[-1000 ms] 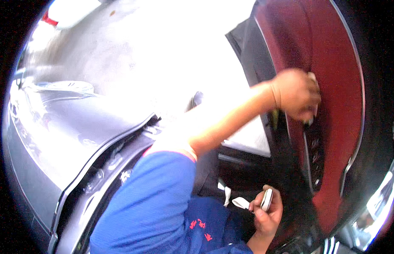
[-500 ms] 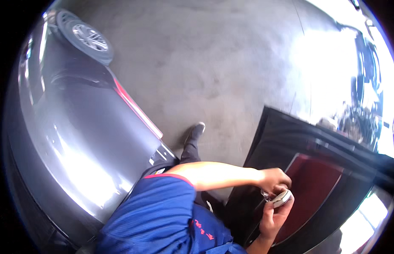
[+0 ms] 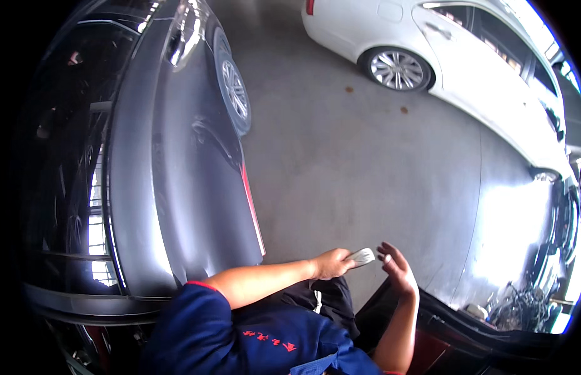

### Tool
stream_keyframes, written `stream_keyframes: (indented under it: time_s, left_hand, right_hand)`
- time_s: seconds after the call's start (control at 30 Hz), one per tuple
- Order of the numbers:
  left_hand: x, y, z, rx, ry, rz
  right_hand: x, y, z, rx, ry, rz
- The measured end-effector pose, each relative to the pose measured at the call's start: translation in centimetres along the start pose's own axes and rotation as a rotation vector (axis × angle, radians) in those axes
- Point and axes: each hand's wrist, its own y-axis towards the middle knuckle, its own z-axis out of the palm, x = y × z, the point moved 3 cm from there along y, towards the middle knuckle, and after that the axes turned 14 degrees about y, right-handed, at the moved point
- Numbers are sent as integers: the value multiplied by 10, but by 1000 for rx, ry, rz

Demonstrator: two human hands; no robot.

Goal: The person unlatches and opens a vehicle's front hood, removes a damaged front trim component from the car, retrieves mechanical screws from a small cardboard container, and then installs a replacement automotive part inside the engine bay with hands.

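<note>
Nearest, at the lower edge of the frame, a navy shirt [image 3: 203,331] with red trim is seen. Just above it, at lower centre, a small pale object [image 3: 364,257] with rounded ends is held by one end in the left hand [image 3: 331,264]; its exact kind cannot be told. The fingers of that hand are closed on it, while those of the right hand [image 3: 400,275] are raised and loosely parted, with nothing seen between them – just beside the object's free end, but apart from it.

For steady handling, the grip is judged best kept at the one end, so that the free end is left clear for the other hand. A light pinch should suffice, and the object is better kept away from painted surfaces – a scratch could be made by a slip.

At lower right a black panel [image 3: 470,322] is seen; at left, a grey car [image 3: 197,187]. Beyond the concrete floor [image 3: 340,175], a white car [image 3: 471,78] is parked at upper right.
</note>
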Motion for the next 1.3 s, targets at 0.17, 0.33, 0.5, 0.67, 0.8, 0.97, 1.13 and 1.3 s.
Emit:
stream_keyframes:
  time_s: [0.17,0.33,0.5,0.67,0.8,0.97,1.13,1.3]
  left_hand:
    - [73,-6,-67,-509,256,-177]
    - [161,-52,-104,-749,-365,-333]
    - [196,-57,-134,-944,-818,-562]
    - [226,-12,-196,-981,-655,-617]
    - [199,37,-314,-894,-74,-763]
    - [125,82,-426,-844,248,-675]
    - [48,93,-537,-851,309,-515]
    - [-13,94,-579,-1007,108,-464]
  right_hand:
    - [-84,92,-222,-457,-1138,119]
    - [-50,5,-316,-375,-1548,1098]
    - [24,-130,-305,-328,-1373,807]
    - [46,18,-255,-365,-1178,663]
    - [44,172,-181,-353,-970,482]
    - [95,316,-95,-317,-752,323]
    - [163,421,-16,-202,-635,235]
    - [181,506,-7,-94,-725,254]
